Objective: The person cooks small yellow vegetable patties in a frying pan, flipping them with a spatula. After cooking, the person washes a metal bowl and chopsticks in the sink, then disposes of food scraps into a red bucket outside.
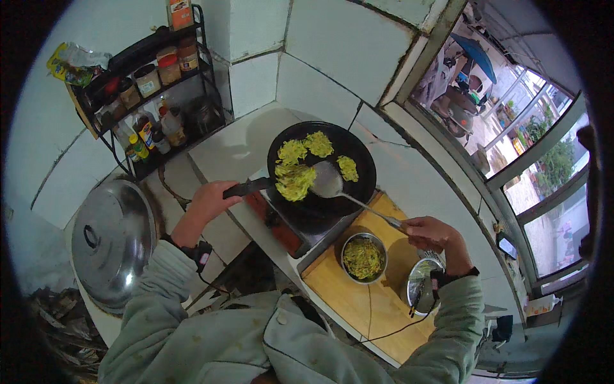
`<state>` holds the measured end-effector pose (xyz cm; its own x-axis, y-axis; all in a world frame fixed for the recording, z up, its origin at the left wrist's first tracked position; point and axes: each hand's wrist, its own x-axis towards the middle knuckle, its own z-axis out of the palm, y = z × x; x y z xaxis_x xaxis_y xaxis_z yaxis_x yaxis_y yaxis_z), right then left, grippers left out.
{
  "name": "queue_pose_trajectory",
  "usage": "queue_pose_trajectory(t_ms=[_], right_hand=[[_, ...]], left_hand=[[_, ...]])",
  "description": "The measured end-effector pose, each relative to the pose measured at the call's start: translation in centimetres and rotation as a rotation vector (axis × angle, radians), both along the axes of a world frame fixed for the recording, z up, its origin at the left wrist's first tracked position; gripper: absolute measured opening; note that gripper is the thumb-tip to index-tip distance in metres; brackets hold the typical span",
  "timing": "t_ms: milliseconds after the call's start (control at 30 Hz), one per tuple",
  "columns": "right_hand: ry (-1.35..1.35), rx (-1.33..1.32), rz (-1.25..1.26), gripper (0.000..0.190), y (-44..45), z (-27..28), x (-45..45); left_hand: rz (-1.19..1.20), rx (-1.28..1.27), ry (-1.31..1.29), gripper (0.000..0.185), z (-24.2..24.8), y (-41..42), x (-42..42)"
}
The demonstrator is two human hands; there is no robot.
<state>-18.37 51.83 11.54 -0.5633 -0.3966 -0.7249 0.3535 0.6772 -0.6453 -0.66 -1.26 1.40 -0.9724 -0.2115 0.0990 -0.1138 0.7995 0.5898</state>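
Observation:
My left hand (211,204) grips the black handle (247,188) of a dark frying pan (336,132), which sits on a hob (297,225). My right hand (434,233) holds the handle of a metal spatula (328,179), whose blade lies in the pan. Left of the blade, touching its edge, is a large yellow-green patty of shredded food (293,182). Two more patties lie at the pan's far side, and a small one (348,168) sits to the right of the blade. Whether the large patty rests partly on the blade I cannot tell.
A metal bowl of shredded mixture (363,259) and another metal bowl (424,288) with utensils stand on a wooden board (331,276). A big domed metal lid (115,245) lies at left. Behind it is a black rack (158,91) of jars and bottles. A window (499,105) is at right.

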Motion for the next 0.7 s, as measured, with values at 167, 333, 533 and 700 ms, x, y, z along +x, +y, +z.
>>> queue_pose_trajectory(t_ms=[167, 333, 533, 700], right_hand=[[0.145, 0.118, 0.084, 0.045, 0.8, 3.4, 0.7], [0.411, 0.366, 0.261, 0.043, -2.9, 9.8, 3.0], [0.372, 0.625, 0.435, 0.044, -7.3, 15.6, 2.7], [0.21, 0.498, 0.401, 0.052, -9.6, 13.2, 2.2]], left_hand=[[0.021, 0.101, -0.128, 0.046, -0.2, -0.3, -0.2], [0.014, -0.027, -0.009, 0.046, -0.5, -0.2, -0.1], [0.018, 0.038, 0.033, 0.046, -0.5, -0.1, 0.0], [-0.008, 0.053, 0.031, 0.044, -0.3, -0.4, 0.0]])
